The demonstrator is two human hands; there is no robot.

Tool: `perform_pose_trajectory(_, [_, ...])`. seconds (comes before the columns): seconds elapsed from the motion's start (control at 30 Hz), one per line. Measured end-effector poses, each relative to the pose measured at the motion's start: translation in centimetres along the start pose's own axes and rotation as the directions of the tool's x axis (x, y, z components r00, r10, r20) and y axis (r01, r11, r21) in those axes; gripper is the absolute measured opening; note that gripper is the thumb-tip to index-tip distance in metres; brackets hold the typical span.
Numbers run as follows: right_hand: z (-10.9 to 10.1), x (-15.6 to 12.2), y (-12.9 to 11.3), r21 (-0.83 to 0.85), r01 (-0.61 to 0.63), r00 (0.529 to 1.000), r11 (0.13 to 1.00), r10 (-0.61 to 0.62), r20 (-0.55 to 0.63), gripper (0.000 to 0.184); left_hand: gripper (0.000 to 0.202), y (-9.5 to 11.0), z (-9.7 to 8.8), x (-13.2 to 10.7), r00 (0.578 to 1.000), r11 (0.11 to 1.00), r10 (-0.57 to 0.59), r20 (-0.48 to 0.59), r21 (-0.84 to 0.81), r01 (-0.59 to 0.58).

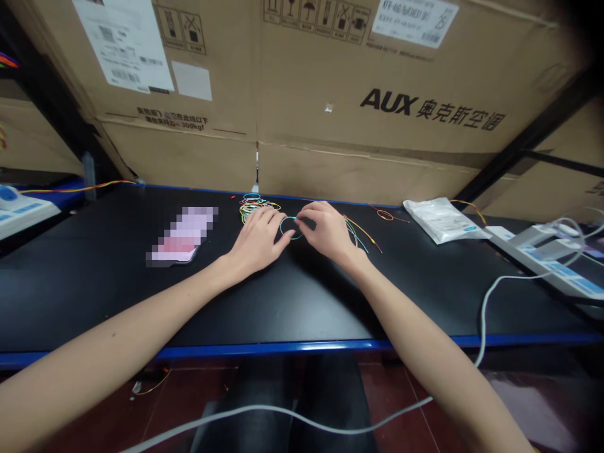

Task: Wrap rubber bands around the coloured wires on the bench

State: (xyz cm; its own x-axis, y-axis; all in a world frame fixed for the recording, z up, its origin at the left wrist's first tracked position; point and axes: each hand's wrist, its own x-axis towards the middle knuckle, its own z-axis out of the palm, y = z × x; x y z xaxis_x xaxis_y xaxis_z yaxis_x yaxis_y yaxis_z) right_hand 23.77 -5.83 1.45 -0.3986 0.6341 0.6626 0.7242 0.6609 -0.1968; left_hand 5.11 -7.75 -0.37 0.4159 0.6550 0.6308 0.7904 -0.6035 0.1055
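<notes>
My left hand (257,242) and my right hand (325,231) meet over the middle of a black table (117,283). Between their fingertips is a thin teal wire loop (289,228), which both hands pinch with fingers curled together. Just behind the left hand lies a small pile of coiled thin wires (255,205) in yellow, green and blue. Straight coloured wires (361,234) run out to the right from under my right hand.
A pink phone-like object (184,236) lies left of my hands. A white plastic bag (441,219) and power strips (542,251) with a grey cable (491,296) are on the right. Large cardboard boxes (330,94) wall off the back. A device (19,211) sits far left.
</notes>
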Motion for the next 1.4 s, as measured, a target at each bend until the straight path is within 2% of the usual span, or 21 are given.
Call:
perform_pose_trajectory(0.13, [-0.1,0.0,-0.2,0.002,-0.016,1.0,1.0,0.017,-0.025,0.013,0.045,0.0,-0.1,-0.1,0.999,0.999,0.041,-0.034,0.016,-0.04])
perform_pose_trajectory(0.4, [0.1,0.0,-0.5,-0.002,-0.018,0.999,1.0,0.018,-0.031,0.011,0.045,0.4,-0.4,0.0,0.998,0.999,0.033,-0.048,-0.022,-0.034])
perform_pose_trajectory(0.53, [0.2,-0.1,-0.5,0.008,-0.018,0.999,1.0,0.019,-0.034,0.01,0.039,0.3,-0.2,-0.1,0.998,0.999,0.028,-0.05,-0.022,-0.029])
perform_pose_trajectory(1.0, [0.2,0.1,-0.4,0.018,-0.004,0.999,1.0,0.005,-0.034,0.01,0.037,-0.1,0.1,0.0,0.993,0.994,0.109,-0.044,-0.006,-0.109])
perform_pose_trajectory(1.2, [0.0,0.2,-0.1,0.071,0.014,0.999,0.997,-0.017,0.031,0.017,0.033,-0.1,0.0,0.1,0.99,0.989,0.142,-0.012,0.031,-0.142])
perform_pose_trajectory(1.4, [-1.1,0.6,0.4,0.266,-0.104,0.965,0.958,0.033,0.258,0.026,0.03,-0.1,-0.1,0.1,0.982,0.98,0.186,0.032,0.06,-0.188])
